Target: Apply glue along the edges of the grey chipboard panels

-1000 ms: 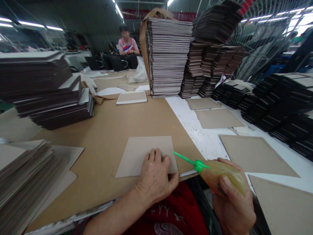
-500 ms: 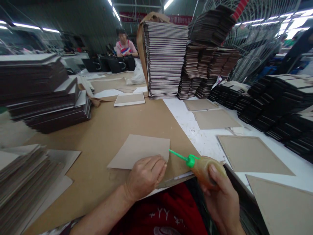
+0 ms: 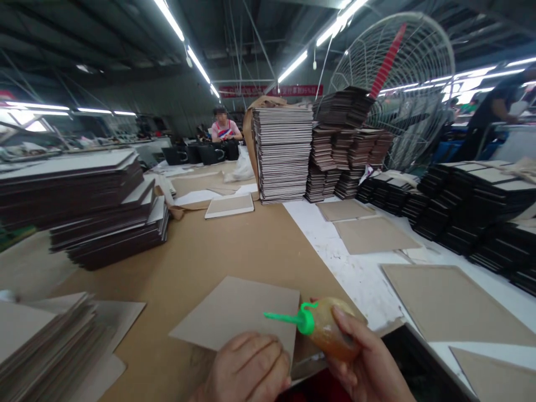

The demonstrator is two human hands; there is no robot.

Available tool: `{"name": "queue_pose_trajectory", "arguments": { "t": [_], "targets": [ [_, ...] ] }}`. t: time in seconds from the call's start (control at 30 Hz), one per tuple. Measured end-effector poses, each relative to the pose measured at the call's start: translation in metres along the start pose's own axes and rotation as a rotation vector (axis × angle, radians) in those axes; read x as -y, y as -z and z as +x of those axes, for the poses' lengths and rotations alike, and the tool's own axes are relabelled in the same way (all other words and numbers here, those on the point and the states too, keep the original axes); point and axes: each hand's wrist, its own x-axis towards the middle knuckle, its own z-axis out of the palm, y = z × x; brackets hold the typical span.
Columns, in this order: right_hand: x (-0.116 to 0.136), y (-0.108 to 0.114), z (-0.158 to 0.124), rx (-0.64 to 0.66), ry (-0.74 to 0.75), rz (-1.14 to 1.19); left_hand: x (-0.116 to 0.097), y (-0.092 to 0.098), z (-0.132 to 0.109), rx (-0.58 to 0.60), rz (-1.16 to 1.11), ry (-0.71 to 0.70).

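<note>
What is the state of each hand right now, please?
Left hand: open, lying on a cardboard sheet.
Right hand: closed, holding a plastic glue bottle.

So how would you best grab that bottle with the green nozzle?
Best by the fat rounded body of the squeeze bottle, coming from behind, opposite the green nozzle, as the right hand does. The body looks wide enough to wrap fingers around, while the thin nozzle points away, so it stays clear.
</note>
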Motion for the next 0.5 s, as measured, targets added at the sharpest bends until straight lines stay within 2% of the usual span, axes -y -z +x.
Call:
{"name": "queue_pose_trajectory", "arguments": {
  "t": [0.13,0.37,0.5],
  "targets": [
    [-0.007,0.004,0.007,0.003,-0.046,0.077,0.003,0.002,-0.005,-0.059,0.064,-0.047],
    [-0.014,0.002,0.003,0.008,-0.07,0.136,0.008,0.017,0.004,-0.042,0.08,-0.074],
    [-0.017,-0.001,0.003,0.079,-0.15,0.166,0.003,0.013,0.008,-0.098,0.038,-0.098]
  ]
}}
